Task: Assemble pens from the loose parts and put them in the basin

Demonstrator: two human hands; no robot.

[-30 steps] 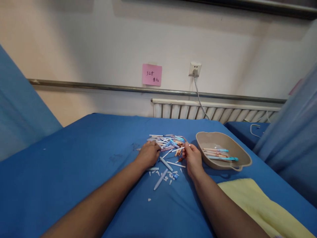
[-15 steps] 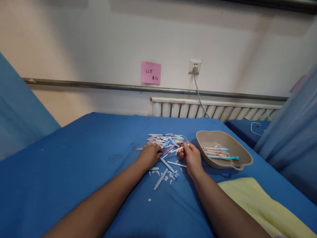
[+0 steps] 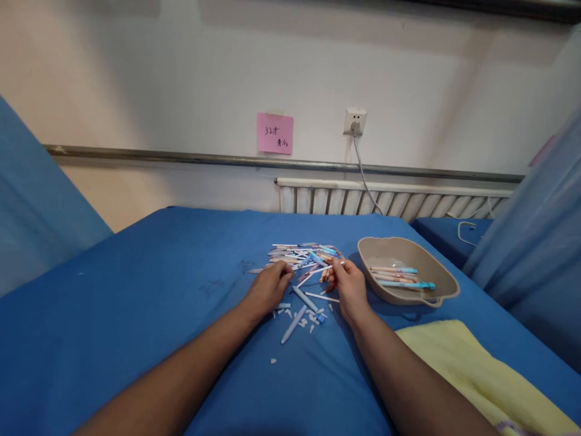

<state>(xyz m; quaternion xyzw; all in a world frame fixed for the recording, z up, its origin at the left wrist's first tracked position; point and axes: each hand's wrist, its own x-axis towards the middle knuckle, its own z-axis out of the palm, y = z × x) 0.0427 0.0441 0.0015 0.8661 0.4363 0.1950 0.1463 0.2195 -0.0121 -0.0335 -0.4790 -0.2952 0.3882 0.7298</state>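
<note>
My left hand (image 3: 271,286) is closed at the near left side of a pile of pens and white sticks (image 3: 297,255); whatever its fingers hold, if anything, is hidden. Between the fingertips of my right hand (image 3: 349,287) is a thin white stick, like a pen refill (image 3: 321,269), pointing left over the pile. Just below the hands lie a pale blue-green pen barrel (image 3: 305,299) and a lavender barrel (image 3: 294,325). Small white tips (image 3: 303,323) are scattered around them, with a small blue piece (image 3: 321,318) among them.
A beige basket (image 3: 447,290) with several pens inside stands to the right. A yellow cloth (image 3: 463,357) lies at the near right on the blue sheet (image 3: 158,290). Behind are a radiator (image 3: 336,198) and a wall socket (image 3: 354,121) with a plugged-in cable.
My left hand has drawn slightly back to the left from the pile. My right hand keeps hold of the white stick, almost in place. The view has shifted slightly.
</note>
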